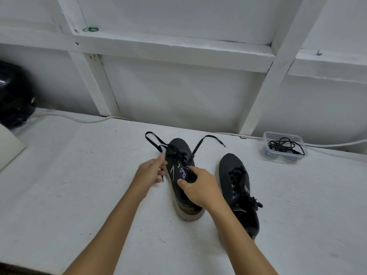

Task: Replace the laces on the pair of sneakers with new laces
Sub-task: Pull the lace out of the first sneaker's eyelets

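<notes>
Two sneakers on white worktop point(79, 195), toes pointing at the wall. Left sneaker point(179, 187) centre, laces loosened, lace ends splayed out either side of the toe. Right sneaker point(238, 187) just beside it, apart, still laced and tied. Black rounded object point(14, 96) at far left edge, blurry, can't tell what. Clear tub point(285, 147) back right near the wall, holds a coil of black laces point(286, 145). White cable point(79, 118) runs along the wall base. Right hand point(198, 185) grips the left sneaker at tongue/collar, thumb and fingers curled on it. Left hand point(149, 171) just left of that shoe, fingers pinching a black lace point(156, 147); tip hangs below the hand.
</notes>
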